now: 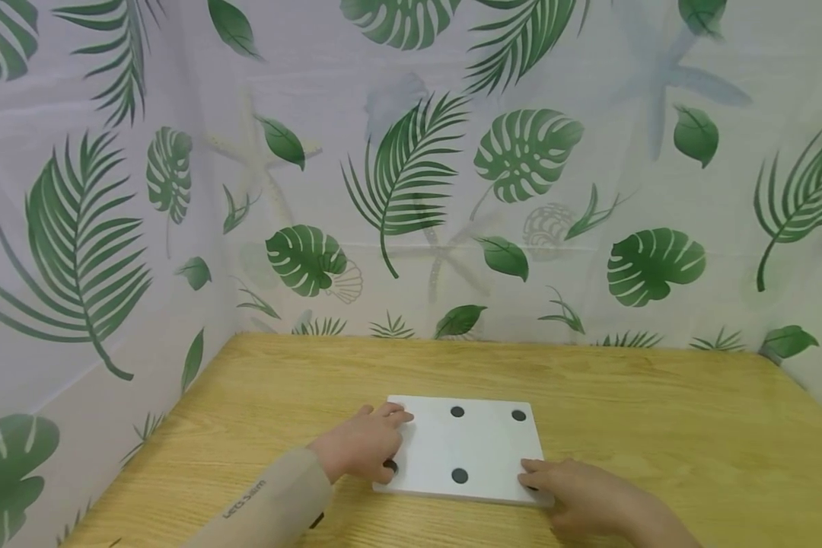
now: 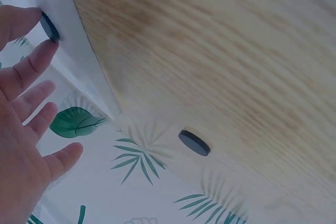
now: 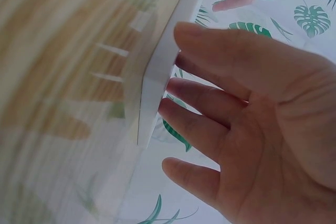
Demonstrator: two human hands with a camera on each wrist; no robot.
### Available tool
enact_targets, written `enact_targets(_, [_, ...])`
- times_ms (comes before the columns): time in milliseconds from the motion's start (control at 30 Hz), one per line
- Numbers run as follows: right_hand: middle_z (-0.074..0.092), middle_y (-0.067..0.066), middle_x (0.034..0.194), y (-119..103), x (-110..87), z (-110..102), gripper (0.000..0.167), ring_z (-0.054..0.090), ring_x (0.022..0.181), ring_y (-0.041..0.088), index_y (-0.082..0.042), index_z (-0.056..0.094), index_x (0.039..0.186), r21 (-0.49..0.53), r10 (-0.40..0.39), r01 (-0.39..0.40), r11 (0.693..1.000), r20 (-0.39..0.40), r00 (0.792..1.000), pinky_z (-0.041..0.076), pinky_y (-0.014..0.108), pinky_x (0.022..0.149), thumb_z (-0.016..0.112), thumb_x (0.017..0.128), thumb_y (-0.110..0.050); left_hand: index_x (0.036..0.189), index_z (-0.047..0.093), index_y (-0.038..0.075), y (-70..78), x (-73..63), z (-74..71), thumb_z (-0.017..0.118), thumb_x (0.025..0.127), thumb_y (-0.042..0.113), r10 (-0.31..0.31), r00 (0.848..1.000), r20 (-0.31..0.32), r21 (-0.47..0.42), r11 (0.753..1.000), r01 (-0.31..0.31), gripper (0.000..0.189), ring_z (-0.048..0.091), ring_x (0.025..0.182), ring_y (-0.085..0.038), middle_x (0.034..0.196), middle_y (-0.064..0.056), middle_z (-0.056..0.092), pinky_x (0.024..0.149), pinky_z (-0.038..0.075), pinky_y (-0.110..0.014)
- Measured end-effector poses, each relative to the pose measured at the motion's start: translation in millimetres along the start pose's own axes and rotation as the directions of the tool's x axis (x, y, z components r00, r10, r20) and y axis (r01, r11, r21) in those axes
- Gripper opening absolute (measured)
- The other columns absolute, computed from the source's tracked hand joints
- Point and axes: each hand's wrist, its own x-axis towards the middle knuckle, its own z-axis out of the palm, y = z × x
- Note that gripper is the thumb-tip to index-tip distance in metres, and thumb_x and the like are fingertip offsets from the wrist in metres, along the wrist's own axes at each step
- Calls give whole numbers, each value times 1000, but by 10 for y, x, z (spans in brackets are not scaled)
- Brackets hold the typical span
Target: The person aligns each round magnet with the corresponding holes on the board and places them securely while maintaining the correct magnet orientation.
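Note:
A white rectangular board (image 1: 431, 445) lies flat on the table, with several round black discs on its top, among them a middle disc (image 1: 460, 476). My left hand (image 1: 364, 443) is at the board's left side. In the left wrist view its thumb and a finger pinch a black disc (image 2: 49, 27) near the corner; the other fingers spread loosely. My right hand (image 1: 585, 495) is at the near right corner, thumb and index fingertips close together over a partly hidden disc (image 1: 533, 488). In the right wrist view the thumb covers the fingertip contact.
A loose black disc (image 2: 194, 142) lies on the wooden table (image 1: 301, 380), left of the board and mostly behind my left forearm in the head view. A leaf-print cloth (image 1: 397, 304) hangs behind the table and along its left side.

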Motion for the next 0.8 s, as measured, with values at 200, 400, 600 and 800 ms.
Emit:
enact_targets(200, [46, 10, 130, 25, -8, -13, 50, 42, 115, 33, -8, 57, 118, -6, -66, 66, 998, -7, 998, 34, 51, 91, 66, 69, -2, 51, 51, 17, -13, -19, -4, 65, 77, 27, -7, 1000, -6, -16, 1000, 7, 31, 24, 128, -17, 136, 2, 36, 98, 30, -46])
enact_targets(400, [46, 10, 129, 29, 3, -4, 50, 43, 114, 33, -8, 58, 118, -25, -72, 72, 997, -13, 997, 34, 52, 92, 66, 69, -3, 50, 53, 18, -94, -53, 30, 65, 77, 33, -31, 998, -59, -47, 998, 28, 33, 27, 126, -21, 135, -1, 38, 96, 32, -47])
enact_targets(600, [47, 9, 128, 14, 9, -4, 50, 44, 114, 32, -8, 58, 118, -34, -62, 62, 998, -20, 998, 34, 51, 92, 65, 68, -3, 54, 51, 16, -293, -107, 83, 65, 76, 27, -75, 986, -148, -65, 996, 66, 28, 31, 123, -26, 132, -7, 41, 92, 35, -49])
enact_targets(800, [47, 9, 128, 12, -2, -2, 50, 44, 114, 32, -8, 58, 117, -33, -62, 61, 998, -21, 998, 34, 50, 92, 65, 69, -2, 62, 51, 16, -523, -182, 137, 65, 73, 21, -177, 970, -165, -130, 979, 157, 19, 30, 122, -29, 132, -11, 40, 90, 34, -52])
